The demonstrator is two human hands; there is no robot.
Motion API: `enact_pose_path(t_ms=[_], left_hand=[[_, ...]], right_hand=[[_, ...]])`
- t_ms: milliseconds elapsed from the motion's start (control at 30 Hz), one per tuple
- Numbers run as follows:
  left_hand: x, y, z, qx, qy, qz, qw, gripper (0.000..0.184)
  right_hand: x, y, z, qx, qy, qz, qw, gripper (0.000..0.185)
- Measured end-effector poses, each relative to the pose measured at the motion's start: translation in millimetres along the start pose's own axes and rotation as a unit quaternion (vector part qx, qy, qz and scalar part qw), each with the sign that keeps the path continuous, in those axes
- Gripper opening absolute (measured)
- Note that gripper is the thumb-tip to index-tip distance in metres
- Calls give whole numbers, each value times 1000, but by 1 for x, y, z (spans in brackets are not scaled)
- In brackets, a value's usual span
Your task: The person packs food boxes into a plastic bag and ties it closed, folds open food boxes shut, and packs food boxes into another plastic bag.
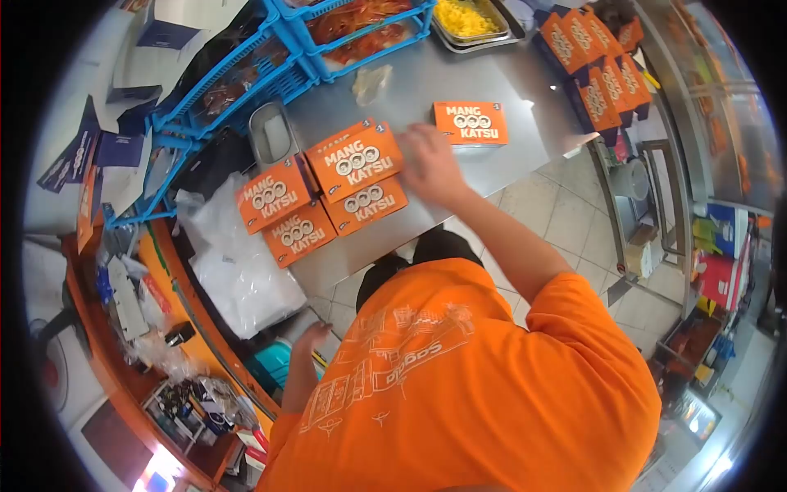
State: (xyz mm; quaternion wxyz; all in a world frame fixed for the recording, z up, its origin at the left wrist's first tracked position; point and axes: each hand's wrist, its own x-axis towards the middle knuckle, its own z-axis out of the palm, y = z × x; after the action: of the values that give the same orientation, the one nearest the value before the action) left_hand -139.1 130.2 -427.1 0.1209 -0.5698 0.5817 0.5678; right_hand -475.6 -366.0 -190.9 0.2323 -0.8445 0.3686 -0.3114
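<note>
My right hand (429, 164) is at the right side of a stack of orange boxes, its fingers partly bent and apart, close against the edge of the top box (359, 161). I cannot tell whether it touches the box. Beside that stack stand more orange boxes, an upper left one (272, 195) and a lower left one (300, 234). Another orange box (471, 123) lies alone to the right of my hand. My left hand (311, 338) hangs low by my body, loosely open, with nothing visible in it.
Blue crates (299, 80) with wrapped food stand at the back of the steel table (508, 78). A metal tray (469, 20) holds yellow shreds. Several orange boxes (596, 94) are stacked at the far right. White plastic bags (238, 262) lie at the left.
</note>
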Motion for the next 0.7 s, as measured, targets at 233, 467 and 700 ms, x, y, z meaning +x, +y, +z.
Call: enact_pose_path(t_ms=[233, 467, 700], left_hand=[[-33, 326, -276, -307, 81, -17, 948, 30], [182, 534, -357, -84, 366, 184, 908, 29], [249, 535, -357, 223, 459, 26, 860, 63]], right_hand=[[-36, 131, -55, -224, -92, -34, 970, 46], [-3, 192, -113, -80, -88, -97, 988, 35], [-20, 209, -133, -90, -163, -89, 978, 36]])
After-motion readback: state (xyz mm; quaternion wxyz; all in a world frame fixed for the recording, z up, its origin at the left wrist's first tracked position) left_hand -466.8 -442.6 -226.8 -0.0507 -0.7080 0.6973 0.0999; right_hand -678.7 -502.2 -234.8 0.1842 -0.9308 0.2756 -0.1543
